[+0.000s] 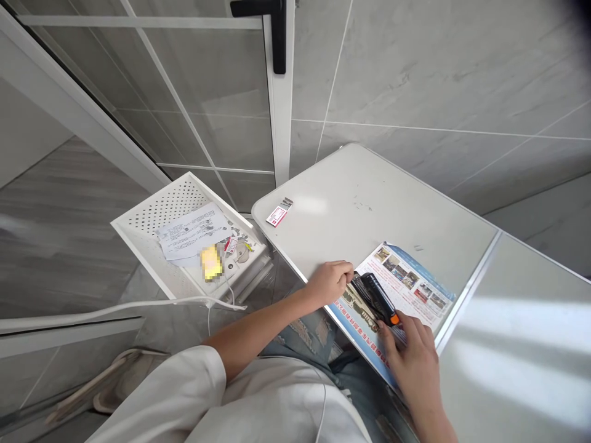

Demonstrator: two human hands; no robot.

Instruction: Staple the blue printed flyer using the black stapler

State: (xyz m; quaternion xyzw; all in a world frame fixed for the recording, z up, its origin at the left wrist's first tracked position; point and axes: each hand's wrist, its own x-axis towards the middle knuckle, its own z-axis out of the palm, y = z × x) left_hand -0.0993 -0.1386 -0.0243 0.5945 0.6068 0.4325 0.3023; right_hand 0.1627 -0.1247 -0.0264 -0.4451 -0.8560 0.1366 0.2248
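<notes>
A black stapler (379, 297) with an orange end lies over a printed leaflet (415, 271) near the table's front edge. It looks opened, its dark top part beside a lower metal part. My left hand (329, 284) is closed in a pinch at the stapler's far-left end; what lies right between the fingertips is too small to make out. Around the orange end, my right hand (414, 354) grips the stapler with thumb and fingers. Farther off on the table's left corner sits a small red and white staple box (277, 215), with strips of staples (287, 202) beside it.
A white perforated bin (168, 206) stands left of the white table (323, 203), holding a printed sheet (194, 231), a blurred yellow item (211, 263) and scraps. A white cable (115, 312) crosses at left. Behind are a glass door with a black handle (279, 37) and a tiled wall.
</notes>
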